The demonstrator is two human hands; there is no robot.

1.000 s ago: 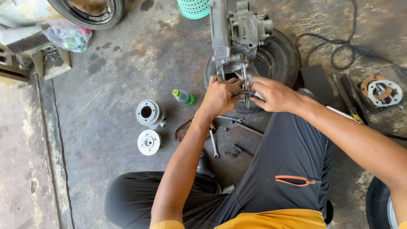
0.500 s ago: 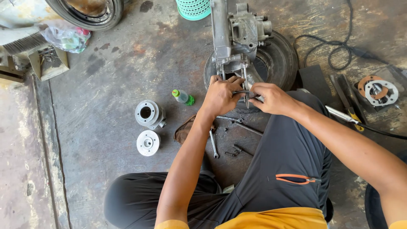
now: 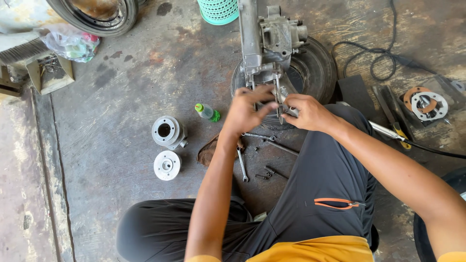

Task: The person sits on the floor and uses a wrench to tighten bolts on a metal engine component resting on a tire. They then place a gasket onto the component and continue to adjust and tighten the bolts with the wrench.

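Grey engine casing (image 3: 272,43) lying on a tyre (image 3: 318,68) on the floor, left hand (image 3: 245,109) and right hand (image 3: 303,112) both at its near end, fingers curled, seemingly pinching small fittings there, spanner (image 3: 241,165) nearer than the casing, cylinder (image 3: 166,132) off to its left.

Repair workshop: stained concrete floor (image 3: 121,97), engine (image 3: 272,39), wrench (image 3: 241,165), tyre (image 3: 92,12).

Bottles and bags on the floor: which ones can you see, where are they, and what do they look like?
Small bottle: lying on the concrete left of the left hand; clear body, green cap and base.
Plastic bag: top left, beside a tyre; clear, crumpled, coloured things inside.
Basket: top edge; round, green lattice.
No signs or screens.
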